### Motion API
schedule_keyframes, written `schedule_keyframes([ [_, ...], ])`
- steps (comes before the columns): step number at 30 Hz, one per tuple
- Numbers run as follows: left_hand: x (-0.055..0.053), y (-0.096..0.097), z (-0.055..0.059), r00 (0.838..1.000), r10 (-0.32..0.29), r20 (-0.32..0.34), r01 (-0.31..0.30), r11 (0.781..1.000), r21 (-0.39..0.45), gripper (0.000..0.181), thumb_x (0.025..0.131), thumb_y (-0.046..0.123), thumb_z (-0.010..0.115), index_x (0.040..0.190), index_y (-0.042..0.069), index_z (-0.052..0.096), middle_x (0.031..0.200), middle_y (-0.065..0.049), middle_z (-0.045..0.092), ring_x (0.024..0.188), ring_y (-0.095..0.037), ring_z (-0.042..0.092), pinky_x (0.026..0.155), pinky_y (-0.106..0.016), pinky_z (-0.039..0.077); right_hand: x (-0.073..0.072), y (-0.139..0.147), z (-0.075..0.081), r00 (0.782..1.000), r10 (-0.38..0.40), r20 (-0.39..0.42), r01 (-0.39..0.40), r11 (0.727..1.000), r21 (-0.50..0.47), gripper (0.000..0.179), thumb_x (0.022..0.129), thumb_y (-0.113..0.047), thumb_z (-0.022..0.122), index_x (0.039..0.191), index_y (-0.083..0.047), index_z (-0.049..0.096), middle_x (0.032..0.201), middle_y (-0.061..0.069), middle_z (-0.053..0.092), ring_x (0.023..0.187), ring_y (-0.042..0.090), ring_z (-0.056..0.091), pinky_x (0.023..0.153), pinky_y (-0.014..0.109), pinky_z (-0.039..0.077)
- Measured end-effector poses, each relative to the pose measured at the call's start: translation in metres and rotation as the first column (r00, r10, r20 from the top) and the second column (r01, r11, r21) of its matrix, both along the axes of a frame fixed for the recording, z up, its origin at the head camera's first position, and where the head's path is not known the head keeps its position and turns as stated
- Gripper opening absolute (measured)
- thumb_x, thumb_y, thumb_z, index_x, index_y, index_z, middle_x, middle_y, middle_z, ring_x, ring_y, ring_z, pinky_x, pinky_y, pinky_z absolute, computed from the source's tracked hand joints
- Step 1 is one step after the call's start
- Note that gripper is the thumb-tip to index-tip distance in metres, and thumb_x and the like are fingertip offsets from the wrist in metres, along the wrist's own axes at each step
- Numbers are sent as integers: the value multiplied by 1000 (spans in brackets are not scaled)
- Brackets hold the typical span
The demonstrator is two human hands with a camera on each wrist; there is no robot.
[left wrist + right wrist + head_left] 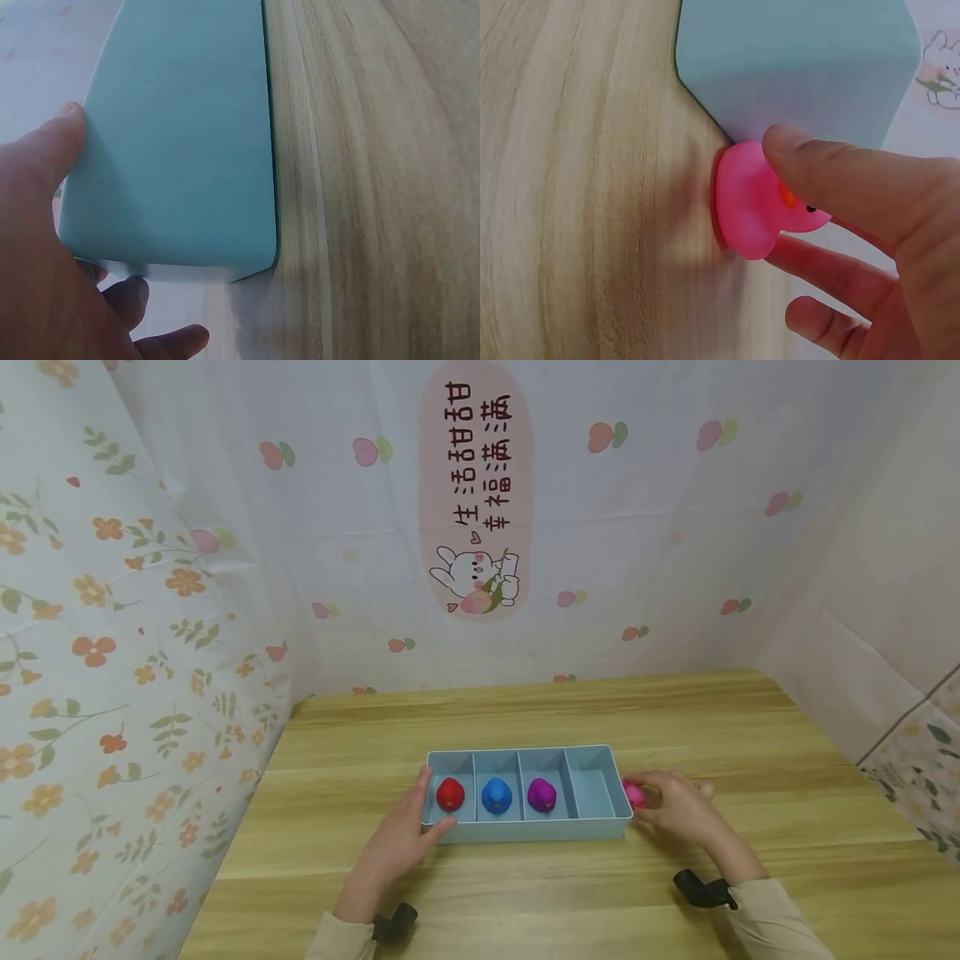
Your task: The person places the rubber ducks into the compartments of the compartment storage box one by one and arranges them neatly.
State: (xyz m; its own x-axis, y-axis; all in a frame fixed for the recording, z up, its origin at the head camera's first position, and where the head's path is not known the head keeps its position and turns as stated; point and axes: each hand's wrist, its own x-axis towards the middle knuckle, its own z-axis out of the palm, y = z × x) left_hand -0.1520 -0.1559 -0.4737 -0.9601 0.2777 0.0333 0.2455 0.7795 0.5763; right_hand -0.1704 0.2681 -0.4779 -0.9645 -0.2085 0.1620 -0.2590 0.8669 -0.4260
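A light blue four-compartment box stands on the table. My left hand holds its left end, thumb over the front rim and fingers along the end wall; in the left wrist view the thumb touches the rim. From left to right, a red rubber duck, a blue one and a purple one sit in separate compartments; the rightmost compartment holds nothing. Just beyond the box's right end, my right hand pinches a pink rubber duck between thumb and fingers, low at the tabletop.
The wooden table reaches back to a printed cloth with writing and a rabbit. Flowered cloth hangs on the left. Black wrist devices sit near both sleeves.
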Motion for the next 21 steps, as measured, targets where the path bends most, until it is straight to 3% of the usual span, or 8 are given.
schedule_keyframes([
  [13,1,0,0,1000,4,20,-4,1000,15,89,90,49,59,154,8,12,156,-14,27,141,-34,32,113,-49,31,1,0,-4,1000,-14,4,14,1000,-3,37,71,-24,83,106,-16,72,107,8,71,94,30,59,67,43,19],
  [21,0,1,-1,1000,9,22,-9,1000,20,88,91,48,59,154,8,12,156,-14,27,141,-35,32,113,-50,31,1,-1,4,999,-32,-7,32,999,-6,32,72,-23,81,101,-14,73,102,12,72,86,28,60,65,39,19],
])
